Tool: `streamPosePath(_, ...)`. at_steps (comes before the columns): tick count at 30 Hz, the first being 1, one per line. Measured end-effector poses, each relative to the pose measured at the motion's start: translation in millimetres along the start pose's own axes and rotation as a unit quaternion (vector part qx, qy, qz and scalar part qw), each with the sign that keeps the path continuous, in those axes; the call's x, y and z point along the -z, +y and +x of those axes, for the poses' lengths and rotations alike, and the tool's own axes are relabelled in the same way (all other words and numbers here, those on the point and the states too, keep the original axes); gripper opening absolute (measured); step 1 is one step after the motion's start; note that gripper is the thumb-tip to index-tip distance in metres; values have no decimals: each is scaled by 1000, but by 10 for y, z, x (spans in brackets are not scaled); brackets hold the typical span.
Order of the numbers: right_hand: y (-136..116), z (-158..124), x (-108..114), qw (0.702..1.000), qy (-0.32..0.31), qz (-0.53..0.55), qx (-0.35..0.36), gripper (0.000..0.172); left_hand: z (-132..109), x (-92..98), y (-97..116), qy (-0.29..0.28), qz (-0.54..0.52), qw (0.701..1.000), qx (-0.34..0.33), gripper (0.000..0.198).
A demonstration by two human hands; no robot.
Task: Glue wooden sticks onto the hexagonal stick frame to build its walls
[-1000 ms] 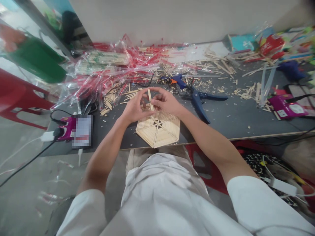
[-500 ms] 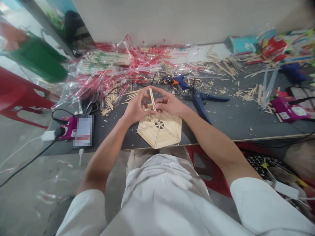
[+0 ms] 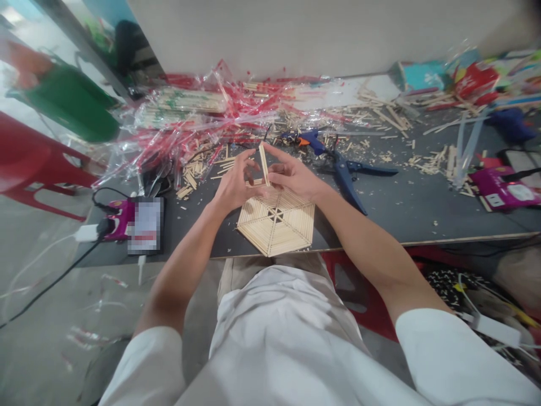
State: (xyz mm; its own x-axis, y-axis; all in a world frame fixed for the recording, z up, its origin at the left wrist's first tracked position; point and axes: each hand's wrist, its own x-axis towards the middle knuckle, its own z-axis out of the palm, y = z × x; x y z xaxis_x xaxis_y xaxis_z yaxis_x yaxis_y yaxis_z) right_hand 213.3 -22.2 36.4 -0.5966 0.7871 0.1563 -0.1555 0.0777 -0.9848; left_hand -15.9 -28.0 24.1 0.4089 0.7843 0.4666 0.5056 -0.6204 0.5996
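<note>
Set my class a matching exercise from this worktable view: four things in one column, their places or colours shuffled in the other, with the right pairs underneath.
Things:
1. hexagonal stick panel
2. wooden stick piece
3. glue gun
4. plastic stool at far left

Places or colours:
A. blue and orange
B. tilted, between the left hand and the right hand
C. red
D. lying at the near edge of the table

Right pairs: 1-D, 2-B, 3-A, 4-C

Table (image 3: 414,208): soft, even light
Stick panel (image 3: 289,232): faint shadow
Wrappers (image 3: 169,138), back edge: glints
Phone (image 3: 146,225): pixelated
Green bin (image 3: 80,104), beyond left edge: blurred
</note>
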Motion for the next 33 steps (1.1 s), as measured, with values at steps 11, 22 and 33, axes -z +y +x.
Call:
streamPosePath(11,60,38,82,993,-4,-109,38,53,44,135,107,101,162,980,-61,33)
streamPosePath(22,-12,13,25,987,33,-158,21,38,54,148,226,10,240,963,-123,25)
streamPosePath(33,-54,23,-32,981,132,-145,-1,58,48,75,182,54,213,970,-100,32)
